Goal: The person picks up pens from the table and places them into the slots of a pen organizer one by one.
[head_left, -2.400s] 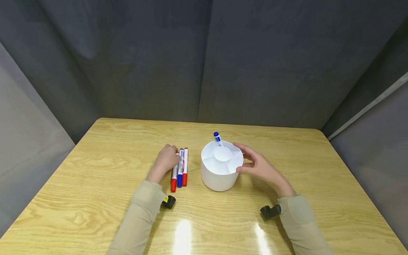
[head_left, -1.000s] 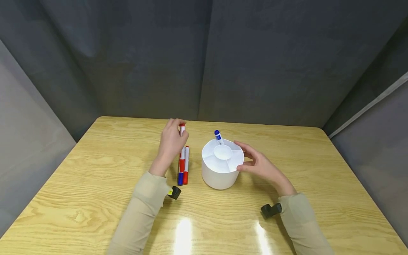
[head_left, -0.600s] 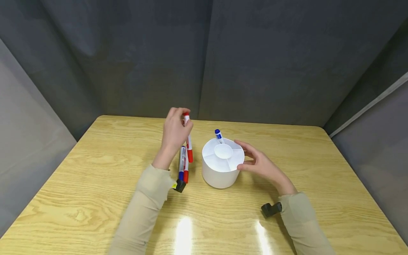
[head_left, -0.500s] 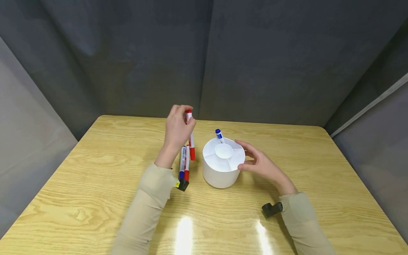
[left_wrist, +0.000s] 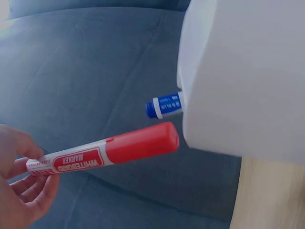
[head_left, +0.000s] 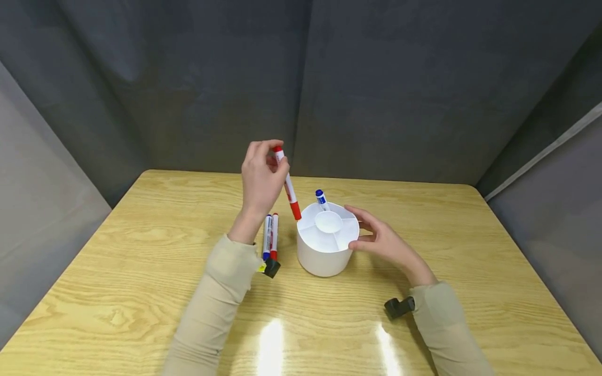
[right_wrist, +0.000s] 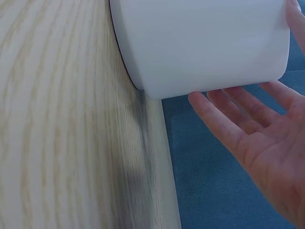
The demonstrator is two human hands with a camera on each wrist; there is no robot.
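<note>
One red marker is up in the left hand, pinched near its top end btwn thumb & fingers, cap end down & tilted toward the white holder. Cap tip sits just at the holder's left rim, not yet inside. Right hand has fingers loosely spread, cupping the holder's right wall w/o gripping; fingertips touch or nearly touch, can't tell which. A blue marker already stands in a far compartment. Two more markers lie on the table just left of the holder.

To do it well, I'd say: bring the marker more upright, center the cap over one compartment clear of the dividers, lower before letting go. Right hand should brace the wall so the holder doesn't slide or tip.
</note>
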